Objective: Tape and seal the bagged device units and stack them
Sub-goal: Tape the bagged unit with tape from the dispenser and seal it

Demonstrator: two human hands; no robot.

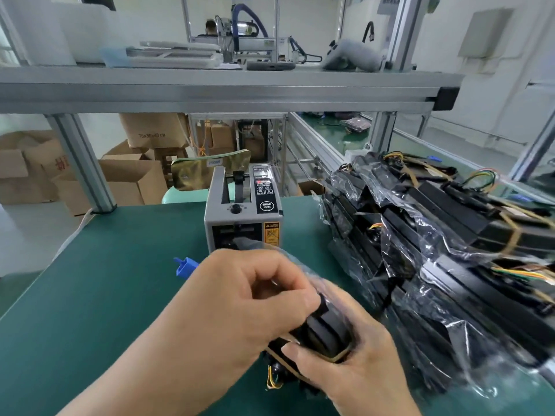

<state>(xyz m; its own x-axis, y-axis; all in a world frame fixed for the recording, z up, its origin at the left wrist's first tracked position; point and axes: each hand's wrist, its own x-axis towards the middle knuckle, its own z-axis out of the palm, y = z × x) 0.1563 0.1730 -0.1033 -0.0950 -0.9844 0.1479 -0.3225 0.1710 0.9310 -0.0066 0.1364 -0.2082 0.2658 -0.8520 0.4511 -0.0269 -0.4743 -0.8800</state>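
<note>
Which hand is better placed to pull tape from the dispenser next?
Probably the left hand: it sits just in front of the tape dispenser, while the right hand grips the bagged device unit lower down.

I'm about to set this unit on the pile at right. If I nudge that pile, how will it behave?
The pile may slide apart, since its bags are loose, glossy plastic. It probably feels heavy, being many solid-looking black bars. The wires poking out could snag.
</note>
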